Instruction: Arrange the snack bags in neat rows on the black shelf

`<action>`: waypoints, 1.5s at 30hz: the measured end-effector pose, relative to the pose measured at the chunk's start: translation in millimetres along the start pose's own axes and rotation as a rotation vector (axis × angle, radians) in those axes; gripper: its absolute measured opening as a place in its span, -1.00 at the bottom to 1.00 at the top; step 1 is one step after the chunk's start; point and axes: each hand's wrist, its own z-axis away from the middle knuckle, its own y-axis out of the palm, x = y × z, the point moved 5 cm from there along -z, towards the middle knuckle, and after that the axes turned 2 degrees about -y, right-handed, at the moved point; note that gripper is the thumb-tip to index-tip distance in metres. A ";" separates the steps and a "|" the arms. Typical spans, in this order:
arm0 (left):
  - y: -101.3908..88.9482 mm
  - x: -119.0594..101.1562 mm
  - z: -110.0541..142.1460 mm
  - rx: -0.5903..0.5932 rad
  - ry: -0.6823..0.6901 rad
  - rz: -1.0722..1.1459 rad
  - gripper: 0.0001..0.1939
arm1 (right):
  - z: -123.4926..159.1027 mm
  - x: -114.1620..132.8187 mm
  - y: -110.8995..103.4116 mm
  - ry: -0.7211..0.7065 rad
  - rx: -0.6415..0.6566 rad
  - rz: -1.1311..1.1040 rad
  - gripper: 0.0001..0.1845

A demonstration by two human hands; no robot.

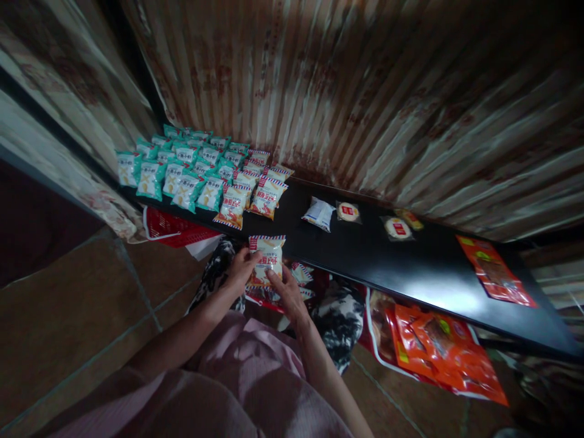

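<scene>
Both hands hold one orange-and-white snack packet (pixel 267 257) upright just in front of the black shelf (pixel 424 267). My left hand (pixel 239 269) grips its left edge and my right hand (pixel 286 291) grips its lower right corner. Below the hands lie more packets of the same kind (pixel 301 274), partly hidden. On the shelf's left end stand rows of green snack packets (pixel 182 173) and, beside them, several orange-and-white packets (pixel 255 191).
A small white packet (pixel 319 213) and round wrapped cakes (pixel 348 212) lie mid-shelf. A flat orange pouch (pixel 497 271) lies at the right end. A basket with orange pouches (pixel 438 350) sits on the tiled floor; a red basket (pixel 171 228) stands at left. Curtains hang behind.
</scene>
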 end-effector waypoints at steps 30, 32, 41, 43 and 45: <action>-21.1 8.1 -21.8 0.003 0.104 -0.038 -0.60 | -33.4 -9.6 13.9 -0.040 -0.039 -0.003 -0.46; -23.3 7.9 -24.0 0.005 0.138 -0.073 -0.61 | -33.9 -6.9 14.4 -0.041 -0.039 0.000 -0.45; -31.1 4.4 -28.4 -0.065 0.202 -0.192 -0.63 | -54.2 -5.9 4.2 -0.127 -0.060 0.133 -0.52; -31.9 1.4 -27.7 -0.097 0.212 -0.224 -0.64 | -58.4 -3.9 3.8 -0.151 -0.071 0.149 -0.55; -31.7 -2.5 -28.4 -0.116 0.229 -0.264 -0.67 | -61.6 -1.3 5.3 -0.161 -0.069 0.133 -0.56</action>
